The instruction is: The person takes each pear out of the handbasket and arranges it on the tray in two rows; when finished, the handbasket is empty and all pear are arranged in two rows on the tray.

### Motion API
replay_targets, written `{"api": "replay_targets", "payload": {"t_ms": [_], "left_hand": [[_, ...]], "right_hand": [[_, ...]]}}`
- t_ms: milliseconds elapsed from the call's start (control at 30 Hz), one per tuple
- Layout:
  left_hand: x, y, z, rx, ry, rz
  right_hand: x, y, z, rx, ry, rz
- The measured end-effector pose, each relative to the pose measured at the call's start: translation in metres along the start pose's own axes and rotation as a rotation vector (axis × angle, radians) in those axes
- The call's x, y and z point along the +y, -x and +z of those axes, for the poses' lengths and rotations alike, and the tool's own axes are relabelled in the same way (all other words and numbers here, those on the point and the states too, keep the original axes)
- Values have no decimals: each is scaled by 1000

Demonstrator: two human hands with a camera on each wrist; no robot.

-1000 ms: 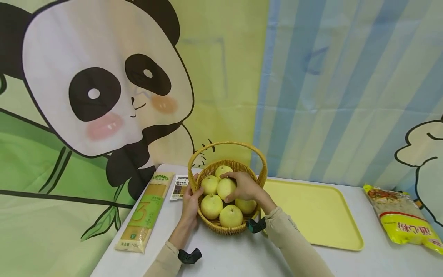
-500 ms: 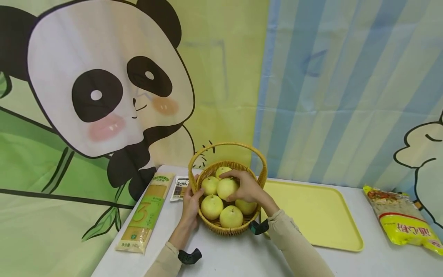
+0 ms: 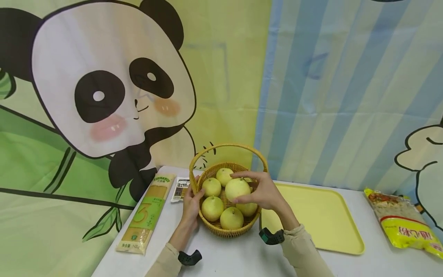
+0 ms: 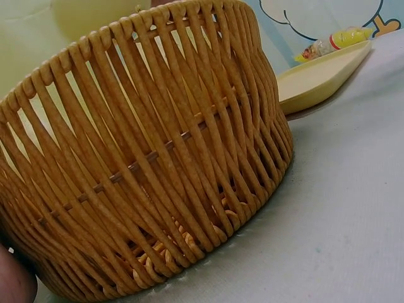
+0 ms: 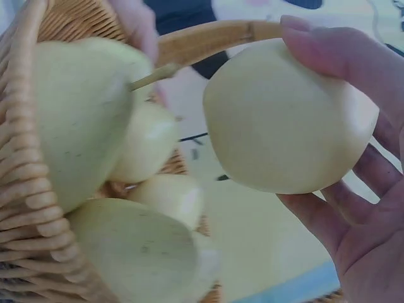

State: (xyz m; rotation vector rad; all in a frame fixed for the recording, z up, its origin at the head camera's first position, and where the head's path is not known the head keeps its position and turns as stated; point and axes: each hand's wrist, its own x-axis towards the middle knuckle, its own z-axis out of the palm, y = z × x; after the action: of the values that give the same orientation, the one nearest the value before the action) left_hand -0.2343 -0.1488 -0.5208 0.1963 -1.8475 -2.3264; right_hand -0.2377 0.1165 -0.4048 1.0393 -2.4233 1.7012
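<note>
A round pale-yellow pear (image 3: 237, 189) is pinched between the thumb and fingers of my right hand (image 3: 265, 189), above the other fruit. In the right wrist view this pear (image 5: 284, 123) shows clear of the rest, fingers around its side. Below it, several more pears (image 3: 212, 208) lie in a wicker basket (image 3: 226, 232) with a tall arched handle. My left hand (image 3: 191, 204) grips the basket's left side, thumb at the rim near the handle's foot. The left wrist view is filled by the woven basket wall (image 4: 164, 151); only a bit of the hand shows there.
Right of the basket lies a yellow tray (image 3: 318, 219), partly behind the right forearm. A pasta packet (image 3: 147, 213) and a small white packet (image 3: 180, 189) lie on the left. A yellow bag (image 3: 403, 221) is at far right, and a printed curtain (image 3: 297, 92) hangs behind.
The right hand has lifted the pear from among the others and moved it slightly right. A gap now shows in the basket's middle. The left hand has stayed on the basket.
</note>
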Motion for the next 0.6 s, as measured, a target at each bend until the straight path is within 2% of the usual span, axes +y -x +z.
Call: {"api": "replay_targets", "payload": {"t_ms": [300, 400, 600], "left_hand": [[-4, 0, 0, -26, -12, 15], [-4, -2, -2, -24, -23, 19], [-4, -2, -5, -21, -33, -13]], "right_hand": [[-5, 30, -34, 105, -1, -106], [-2, 37, -46, 140, -4, -97], [5, 48, -67, 220, -8, -65]]}}
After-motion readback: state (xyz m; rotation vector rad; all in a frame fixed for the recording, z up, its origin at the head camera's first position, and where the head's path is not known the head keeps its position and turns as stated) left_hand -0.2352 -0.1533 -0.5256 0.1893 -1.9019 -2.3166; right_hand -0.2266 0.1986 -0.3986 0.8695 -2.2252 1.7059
